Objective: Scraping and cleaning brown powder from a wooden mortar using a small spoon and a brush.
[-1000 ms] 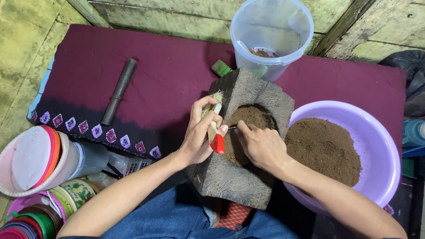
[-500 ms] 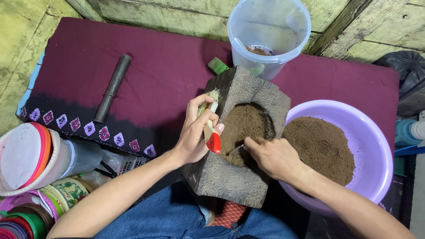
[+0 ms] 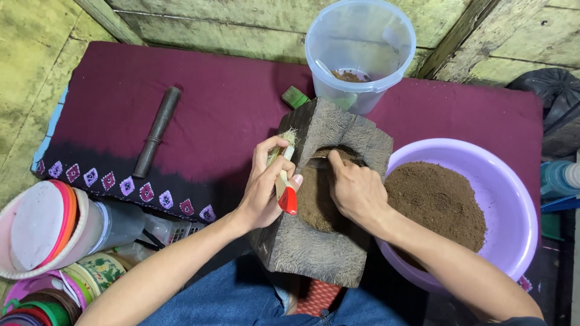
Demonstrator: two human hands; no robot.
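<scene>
Brown powder sits in the mortar (image 3: 329,199); right hand (image 3: 356,190) has slid up into the hollow, fingers dug in; left hand (image 3: 266,187) stays clamped on the brush (image 3: 284,178).

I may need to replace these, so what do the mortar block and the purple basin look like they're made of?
Mortar block: probably carved wood, rough and unfinished, with grey grain streaks and chisel marks; stone is possible. Purple basin: plastic, smooth and slightly glossy, with a thin, evenly moulded rim.

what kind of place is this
Likely a home or small rustic workspace on the floor: worn wooden plank walls, a maroon cloth mat, a carved stone mortar and a purple basin of brown powder.
</scene>
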